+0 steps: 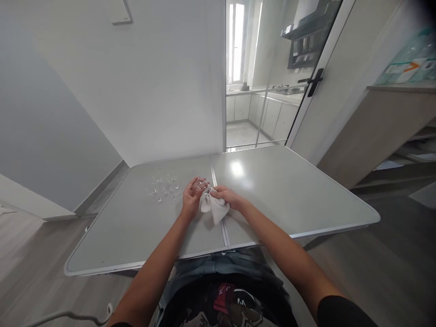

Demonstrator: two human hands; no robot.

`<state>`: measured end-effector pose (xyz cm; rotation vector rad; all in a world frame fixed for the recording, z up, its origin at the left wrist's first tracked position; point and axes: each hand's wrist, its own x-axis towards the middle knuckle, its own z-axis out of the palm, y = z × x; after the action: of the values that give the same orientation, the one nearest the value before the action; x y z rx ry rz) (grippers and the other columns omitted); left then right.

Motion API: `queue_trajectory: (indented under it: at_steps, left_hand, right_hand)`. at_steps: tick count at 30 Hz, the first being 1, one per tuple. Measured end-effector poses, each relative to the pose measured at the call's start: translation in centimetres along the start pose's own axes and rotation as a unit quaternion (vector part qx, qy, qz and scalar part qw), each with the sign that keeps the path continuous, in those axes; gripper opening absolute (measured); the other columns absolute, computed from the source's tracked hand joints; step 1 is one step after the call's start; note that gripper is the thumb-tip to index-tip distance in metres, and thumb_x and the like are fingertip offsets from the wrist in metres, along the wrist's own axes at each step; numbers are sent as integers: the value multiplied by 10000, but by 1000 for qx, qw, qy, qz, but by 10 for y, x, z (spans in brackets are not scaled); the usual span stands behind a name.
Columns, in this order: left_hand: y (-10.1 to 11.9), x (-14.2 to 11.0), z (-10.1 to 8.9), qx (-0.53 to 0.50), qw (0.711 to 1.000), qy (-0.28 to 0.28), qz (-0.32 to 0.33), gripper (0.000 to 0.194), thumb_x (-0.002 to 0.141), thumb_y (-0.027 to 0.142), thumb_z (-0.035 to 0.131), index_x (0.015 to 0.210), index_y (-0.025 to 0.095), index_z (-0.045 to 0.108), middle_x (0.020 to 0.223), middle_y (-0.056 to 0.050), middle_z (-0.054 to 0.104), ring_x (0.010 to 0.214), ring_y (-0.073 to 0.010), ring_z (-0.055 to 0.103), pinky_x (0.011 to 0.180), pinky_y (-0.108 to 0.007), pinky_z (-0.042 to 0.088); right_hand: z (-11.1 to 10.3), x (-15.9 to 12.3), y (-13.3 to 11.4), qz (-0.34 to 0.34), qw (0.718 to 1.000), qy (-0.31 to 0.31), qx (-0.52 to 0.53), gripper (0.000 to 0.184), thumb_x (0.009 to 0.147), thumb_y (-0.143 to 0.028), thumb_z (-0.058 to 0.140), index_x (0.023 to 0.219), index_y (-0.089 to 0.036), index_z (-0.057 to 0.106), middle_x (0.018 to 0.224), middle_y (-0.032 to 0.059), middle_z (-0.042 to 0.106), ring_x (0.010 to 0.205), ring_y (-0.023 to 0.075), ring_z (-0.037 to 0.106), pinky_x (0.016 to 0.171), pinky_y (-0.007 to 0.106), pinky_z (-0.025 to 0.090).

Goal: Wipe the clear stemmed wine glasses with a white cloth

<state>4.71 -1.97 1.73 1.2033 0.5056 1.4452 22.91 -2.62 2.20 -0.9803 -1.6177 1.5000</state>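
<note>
Over the middle of the table, my left hand [192,196] is closed around a small clear cup [200,184], tilted with its opening toward my right hand. My right hand [225,194] grips a white cloth [218,210] between thumb and fingers, close to the cup's rim. The cloth hangs down in a loose point below that hand. Whether the cloth touches the cup, I cannot tell. Several small clear pieces [165,187] lie scattered on the table left of my left hand; their exact kind is too small to make out.
The grey folding table [272,190] has a metal edge and a seam across its middle. A white wall [170,91] rises behind it. Back right is a glass door with a black handle [314,81]. Packed bottles [408,66] stand on a shelf unit at the right.
</note>
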Motion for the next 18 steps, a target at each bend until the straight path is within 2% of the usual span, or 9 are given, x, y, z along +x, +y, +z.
queue_trajectory:
  at_steps: [2,4,7,10,11,12,14,16,18]
  left_hand:
    - [3,-1,1,-9,1000,-15,-5,646,745,433,834,1291,204,576,1344,-174,610,1152,-317,672,1049,-508,503]
    - [2,0,2,-7,1000,-18,-1,647,746,436,833,1292,206,575,1346,-173,609,1159,-319,669,1050,-510,504]
    - [-3,3,0,5,1000,8,17,638,738,435,841,1275,212,579,1323,-160,627,1165,-307,668,1070,-510,488]
    - [-6,6,-4,8,999,35,31,622,733,419,848,1259,220,583,1330,-155,625,1179,-297,662,1093,-510,465]
    - [-6,6,-5,7,999,39,33,619,738,419,845,1262,221,581,1343,-158,617,1185,-297,659,1096,-510,461]
    - [-6,6,-6,6,999,40,34,619,743,422,841,1266,219,580,1352,-163,611,1188,-298,657,1097,-509,461]
    - [-3,5,-6,6,999,36,31,620,749,438,833,1269,213,582,1358,-170,607,1181,-305,660,1085,-508,471]
    - [0,4,-5,6,1000,24,16,625,744,456,831,1264,208,591,1357,-174,607,1168,-318,666,1065,-510,488]
    - [2,2,-2,4,1000,4,2,635,735,464,835,1264,208,595,1358,-177,603,1164,-327,668,1056,-516,493]
  right_hand:
    - [-6,-1,-1,36,994,-45,90,501,843,-644,612,842,-143,612,688,45,640,572,147,571,555,265,464]
    - [-8,-3,-3,31,994,-42,91,504,829,-643,635,845,-139,629,687,48,645,573,154,581,554,275,473]
    - [-2,-4,-4,-48,995,58,-60,385,828,-535,686,888,-155,672,778,56,685,696,184,622,648,280,474]
    - [10,-3,-4,-132,940,185,-253,256,863,-372,668,1056,-204,691,974,87,717,904,228,637,783,295,448]
    - [13,-3,-3,-144,926,207,-281,261,875,-349,650,1098,-218,684,1015,96,716,945,234,631,806,299,439]
    - [15,-2,-3,-148,924,213,-281,256,880,-350,642,1099,-223,682,1015,96,714,950,232,628,807,296,435]
    - [15,0,-2,-124,955,175,-205,248,866,-418,657,984,-202,689,904,75,706,853,208,624,748,279,441]
    - [9,2,-1,-54,992,96,-56,357,833,-526,670,855,-170,664,767,49,669,702,172,595,653,263,443]
    - [2,3,0,24,996,23,81,450,806,-597,664,814,-149,639,693,35,633,602,148,556,581,261,436]
